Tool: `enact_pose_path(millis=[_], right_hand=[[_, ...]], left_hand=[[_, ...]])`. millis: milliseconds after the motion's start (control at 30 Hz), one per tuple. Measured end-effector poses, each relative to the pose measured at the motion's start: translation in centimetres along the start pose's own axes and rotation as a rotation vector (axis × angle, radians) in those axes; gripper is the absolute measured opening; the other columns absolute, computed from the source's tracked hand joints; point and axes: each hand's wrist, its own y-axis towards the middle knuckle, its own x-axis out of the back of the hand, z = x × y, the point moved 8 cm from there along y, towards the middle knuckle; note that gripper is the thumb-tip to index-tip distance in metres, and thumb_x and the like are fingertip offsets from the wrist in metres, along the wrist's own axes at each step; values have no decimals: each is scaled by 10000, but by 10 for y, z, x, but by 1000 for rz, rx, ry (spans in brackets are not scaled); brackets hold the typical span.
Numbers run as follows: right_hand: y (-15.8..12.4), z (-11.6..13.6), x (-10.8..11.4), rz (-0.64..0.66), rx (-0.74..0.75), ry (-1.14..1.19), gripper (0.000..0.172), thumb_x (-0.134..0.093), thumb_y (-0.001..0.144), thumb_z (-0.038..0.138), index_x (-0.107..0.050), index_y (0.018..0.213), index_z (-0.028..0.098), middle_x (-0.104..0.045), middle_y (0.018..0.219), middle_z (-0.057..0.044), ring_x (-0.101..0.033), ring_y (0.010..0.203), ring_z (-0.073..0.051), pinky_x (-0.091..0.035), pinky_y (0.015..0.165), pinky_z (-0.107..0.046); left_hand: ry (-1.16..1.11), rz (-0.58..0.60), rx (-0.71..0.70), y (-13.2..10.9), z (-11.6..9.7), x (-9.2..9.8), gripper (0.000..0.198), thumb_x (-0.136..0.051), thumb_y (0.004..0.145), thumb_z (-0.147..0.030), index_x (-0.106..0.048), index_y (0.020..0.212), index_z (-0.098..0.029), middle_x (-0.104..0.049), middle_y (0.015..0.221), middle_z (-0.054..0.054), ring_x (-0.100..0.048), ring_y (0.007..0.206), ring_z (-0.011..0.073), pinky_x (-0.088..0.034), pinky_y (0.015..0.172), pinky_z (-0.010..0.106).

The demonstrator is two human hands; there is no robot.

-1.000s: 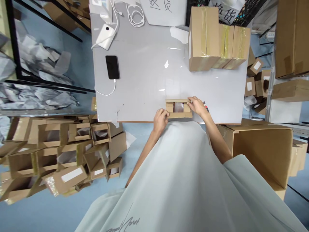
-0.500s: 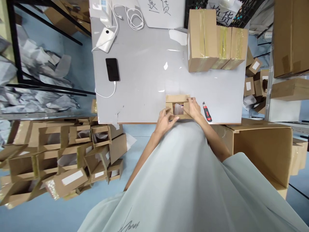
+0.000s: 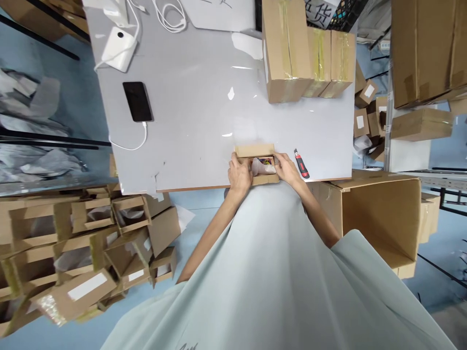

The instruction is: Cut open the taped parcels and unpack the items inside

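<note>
**Small open box held at the near table edge**

Little writing can be read: a handwritten Chinese character, apparently 货, is seen on a white sign [image 3: 316, 7] cut by the top edge, at 1 o'clock from the hands; the white labels [image 3: 86, 286] on the floor boxes are too small or too blurred to be read.

The small box [image 3: 255, 151] is set at the near edge of the table [image 3: 204, 97], open at the top, with a white wrapped item [image 3: 263, 166] inside; the left hand [image 3: 240, 175] is closed around its 9 o'clock end; the right hand [image 3: 287, 168] is laid against its 3 o'clock end with fingers bent over the rim toward the wrapping, and whether anything is pinched cannot be told.

A red and black knife [image 3: 301, 164] is lying just beside the right hand at 3 o'clock; a dark phone [image 3: 137, 101] on a white cable [image 3: 127, 145] is lying at 10 o'clock; a white power bank [image 3: 118, 43] is farther off at 11 o'clock; taped cartons [image 3: 292, 48] are stood at 12 to 1 o'clock.

The table is pale grey and glossy; the floor [image 3: 204, 201] is blue; a pile of opened boxes [image 3: 91, 233] is heaped at 8 o'clock, and a large open carton [image 3: 379, 214] is stood at 4 o'clock.
</note>
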Motion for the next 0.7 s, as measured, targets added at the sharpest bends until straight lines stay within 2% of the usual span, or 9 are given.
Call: enact_pose_path(millis=[100, 167, 267, 367, 567, 700], right_hand=[[-10, -9, 3, -57, -31, -14, 746, -449, 1031, 118, -483, 1765, 252, -597, 1664, -151, -756, 1282, -296, -615, 1197, -484], [-15, -11, 4, -94, -50, -56, 727, -464, 1026, 104, -537, 1727, 284, -547, 1721, -130, -740, 1319, -291, -616, 1200, -477], [-17, -5, 2, -127, -14, -123, 505, -499, 1084, 151, -715, 1529, 254, -544, 1723, -136, -599, 1535, -302, -543, 1293, -466], [-11, 4, -2, -121, 34, -166, 374, -522, 1145, 241, -764, 1428, 197, -552, 1708, -188, -464, 1654, -331, -443, 1378, -522], [14, 9, -14, -51, -42, -229, 402, -493, 1128, 203, -724, 1454, 150, -431, 1831, -219, -217, 1791, -385, -357, 1394, -675], [29, 15, -14, -55, -68, -247, 459, -493, 1091, 197, -698, 1498, 140, -409, 1848, -217, -144, 1811, -390, -318, 1393, -716]], left_hand=[[-12, -10, -10, -2, -1, 3, 505, -724, 870, -102, -714, 1365, -202, -323, 1817, 246, -559, 1507, 523, -572, 1183, 690], [-62, -32, -37, -5, 0, 8, 568, -704, 877, -119, -674, 1437, -209, -345, 1794, 242, -585, 1506, 490, -570, 1210, 654], [-147, -69, -61, -9, 4, 15, 615, -677, 890, -137, -635, 1497, -229, -412, 1749, 214, -601, 1521, 435, -550, 1263, 606], [-197, -105, -68, -12, 10, 20, 600, -661, 900, -138, -635, 1492, -229, -458, 1723, 209, -546, 1588, 415, -508, 1319, 592], [-259, -100, -72, -13, 15, 16, 604, -671, 920, -174, -618, 1520, -221, -443, 1741, 207, -597, 1533, 393, -491, 1341, 555], [-301, -129, -87, -11, 15, 16, 608, -669, 929, -185, -624, 1534, -218, -466, 1729, 205, -560, 1568, 405, -446, 1376, 563]])
